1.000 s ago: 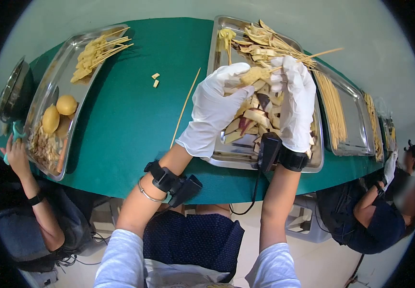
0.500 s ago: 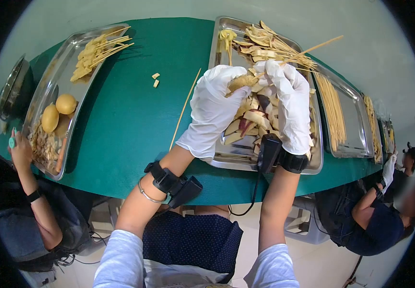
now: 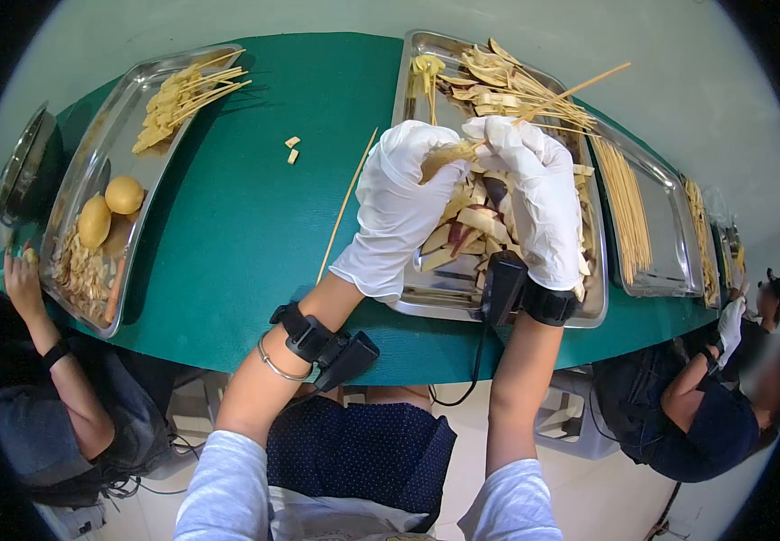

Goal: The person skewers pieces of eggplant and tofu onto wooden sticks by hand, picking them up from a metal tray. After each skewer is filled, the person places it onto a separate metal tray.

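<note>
Both hands wear white gloves and meet over a metal tray (image 3: 597, 307). My left hand (image 3: 408, 185) is wrapped round a brownish-yellow food piece (image 3: 447, 160). My right hand (image 3: 534, 171) pinches a thin wooden skewer (image 3: 579, 86), which slants up to the right; its lower end meets the food piece, partly hidden by the fingers. Below the hands lie cut wedges with dark red skin (image 3: 480, 219). Loaded skewers with sliced pieces (image 3: 498, 72) rest at the tray's far end, beside a yellow piece on a stick (image 3: 428, 68).
A single skewer (image 3: 349, 203) and small cubes (image 3: 292, 149) lie on the green table (image 3: 255, 225). The left tray (image 3: 151, 212) holds skewers, round yellow items and peelings. Bare skewers (image 3: 622, 207) lie at right. Co-workers sit on both sides, one with a hand (image 3: 25, 284) raised.
The skewer and my right hand have shifted slightly left, towards the food piece. The left co-worker's hand has moved a little to the left and turned.
</note>
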`<state>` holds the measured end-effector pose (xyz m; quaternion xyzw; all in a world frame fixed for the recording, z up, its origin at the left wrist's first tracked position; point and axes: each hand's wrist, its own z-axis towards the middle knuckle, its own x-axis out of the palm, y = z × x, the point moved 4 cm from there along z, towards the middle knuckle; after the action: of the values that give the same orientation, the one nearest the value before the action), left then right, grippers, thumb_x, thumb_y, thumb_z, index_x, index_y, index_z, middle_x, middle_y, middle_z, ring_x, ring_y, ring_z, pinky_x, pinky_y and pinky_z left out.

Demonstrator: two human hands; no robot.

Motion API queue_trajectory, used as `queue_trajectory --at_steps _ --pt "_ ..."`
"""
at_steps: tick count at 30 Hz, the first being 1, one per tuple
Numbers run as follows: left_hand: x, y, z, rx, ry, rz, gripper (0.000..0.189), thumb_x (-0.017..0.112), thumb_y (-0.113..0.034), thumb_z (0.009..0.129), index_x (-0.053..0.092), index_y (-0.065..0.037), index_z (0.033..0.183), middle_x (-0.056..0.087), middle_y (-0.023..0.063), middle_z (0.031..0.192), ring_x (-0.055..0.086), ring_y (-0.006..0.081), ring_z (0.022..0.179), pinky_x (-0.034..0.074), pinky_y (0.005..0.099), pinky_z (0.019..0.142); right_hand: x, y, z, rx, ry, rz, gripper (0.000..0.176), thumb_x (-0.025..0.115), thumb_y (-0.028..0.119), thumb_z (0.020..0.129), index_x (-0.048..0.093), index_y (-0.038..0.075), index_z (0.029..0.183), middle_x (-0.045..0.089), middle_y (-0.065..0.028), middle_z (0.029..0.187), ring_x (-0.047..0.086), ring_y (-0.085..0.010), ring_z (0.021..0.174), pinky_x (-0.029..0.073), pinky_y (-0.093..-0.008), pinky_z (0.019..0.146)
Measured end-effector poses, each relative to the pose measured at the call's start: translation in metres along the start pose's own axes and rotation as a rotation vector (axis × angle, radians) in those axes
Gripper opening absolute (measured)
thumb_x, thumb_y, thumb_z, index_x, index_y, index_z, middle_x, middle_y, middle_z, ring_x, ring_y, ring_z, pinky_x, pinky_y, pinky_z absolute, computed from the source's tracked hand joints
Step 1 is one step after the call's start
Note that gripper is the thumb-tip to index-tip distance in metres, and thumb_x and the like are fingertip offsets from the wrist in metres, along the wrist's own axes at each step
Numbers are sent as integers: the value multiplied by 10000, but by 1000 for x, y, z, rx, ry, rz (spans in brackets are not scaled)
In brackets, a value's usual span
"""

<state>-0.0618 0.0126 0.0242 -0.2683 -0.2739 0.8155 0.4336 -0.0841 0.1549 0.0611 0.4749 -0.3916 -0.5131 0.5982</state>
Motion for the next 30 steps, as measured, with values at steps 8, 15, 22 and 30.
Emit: queue_trajectory --at_steps 8,15,22,30 --pt "-3 -3 2 73 -44 38 173 746 -109 715 642 -57 844 628 83 836 615 253 786 486 334 714 6 1 -1 26 33 54 245 617 227 900 687 8 984 684 -33 888 596 -78 770 471 -218 731" --pt "-1 -12 2 129 -28 -17 279 760 -128 715 638 -60 957 634 101 925 625 259 840 493 330 766 -3 5 0 -86 -103 86 243 617 227 900 688 8 981 684 -34 890 561 -61 742 444 -205 711" --pt "3 2 0 10 -3 7 292 756 -126 724 636 -43 977 637 103 942 629 249 864 492 313 782 -12 4 2 -155 -195 152 256 613 228 908 685 -3 991 682 -38 909 557 -56 744 435 -200 704" --pt "1 1 -1 3 -5 -33 221 734 -74 727 651 -42 929 646 87 895 632 235 824 493 309 747 -8 4 1 -110 -93 128 245 626 239 902 670 19 999 678 -44 950 589 -76 789 461 -226 761"
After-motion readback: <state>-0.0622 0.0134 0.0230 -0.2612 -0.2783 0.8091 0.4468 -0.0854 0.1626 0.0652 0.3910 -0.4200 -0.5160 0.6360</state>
